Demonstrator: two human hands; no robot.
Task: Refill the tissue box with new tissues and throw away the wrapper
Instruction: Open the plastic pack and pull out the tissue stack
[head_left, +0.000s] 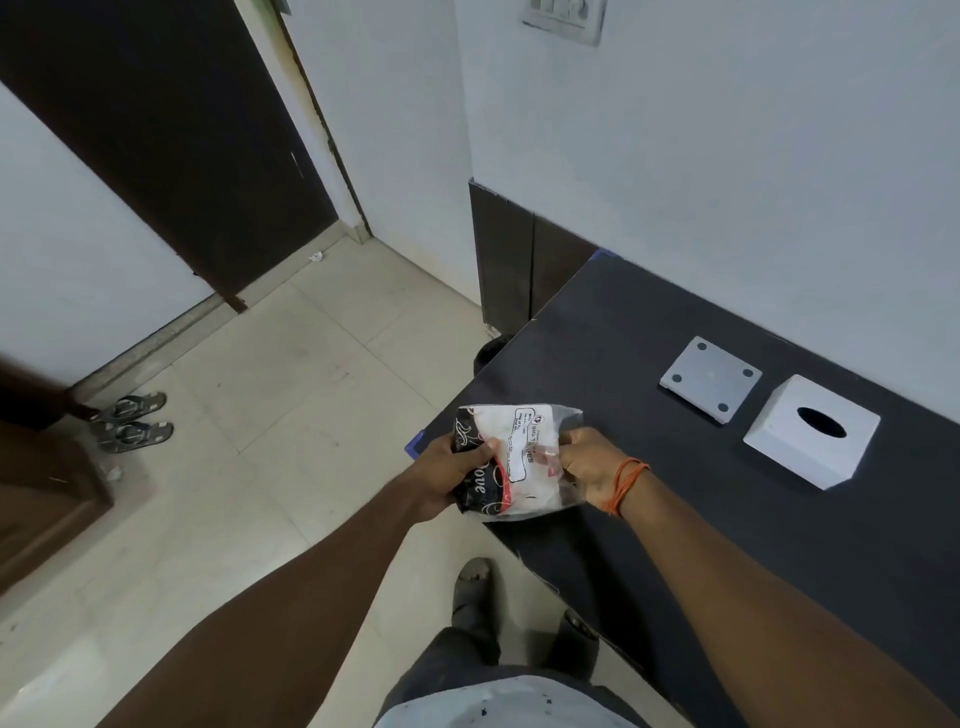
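- The left hand (457, 470) is gripping the dark end of the tissue pack (511, 462), held over the table (649, 322) edge at six o'clock from the base plate (710, 378).
- The right hand (589, 467) is pinching the clear wrapper end; a hard tug is risking tissues spilling floorward.
- The tissue box (810, 431) is sitting at three o'clock, well apart.

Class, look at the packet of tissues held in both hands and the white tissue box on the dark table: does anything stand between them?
Nothing visible does. The plastic-wrapped tissue packet sits between the left hand and right hand; bare dark table leads to the white square tissue box.
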